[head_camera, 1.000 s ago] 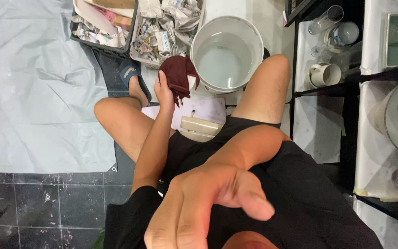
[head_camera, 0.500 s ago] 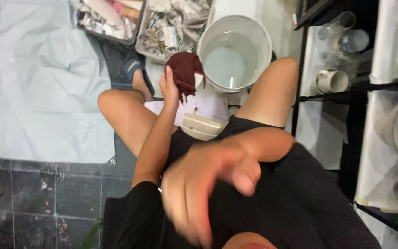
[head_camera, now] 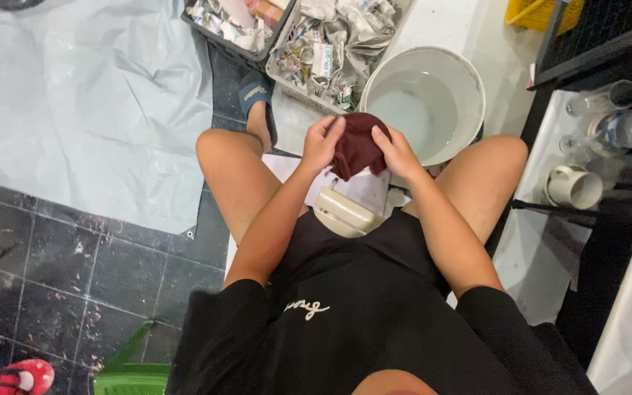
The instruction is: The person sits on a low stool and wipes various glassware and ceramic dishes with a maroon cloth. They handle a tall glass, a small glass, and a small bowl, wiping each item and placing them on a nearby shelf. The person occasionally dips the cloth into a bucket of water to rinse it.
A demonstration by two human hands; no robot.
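Between the two knees of the seated person, both hands meet on one dark red cloth (head_camera: 356,146). The left hand (head_camera: 321,143) grips the cloth's left edge with bent fingers, and the right hand (head_camera: 398,153) closes on its right edge, so each hand is shut on the same piece of fabric. The cloth is bunched between them and does not hang free.

Just below the hands, on the lap, lies a cream-coloured object (head_camera: 345,213) with rounded corners on a white sheet (head_camera: 363,186); the cloth's lower edge comes down close over it, but I cannot tell if they touch. Just beyond the right hand stands a white bucket (head_camera: 469,80) with cloudy water inside. Beyond the left hand is a grey crate (head_camera: 281,45) full of crumpled newspaper.

As a judgement, the work looks to be somewhere in the middle: the cloth is in hand and gathered, the water is ready, and the cream object waits on the lap. Whether the cloth is wet or dry I cannot tell. To the far right of the right hand, a white cup (head_camera: 572,186) and clear glasses (head_camera: 612,110) rest on a shelf, well apart from the hands.
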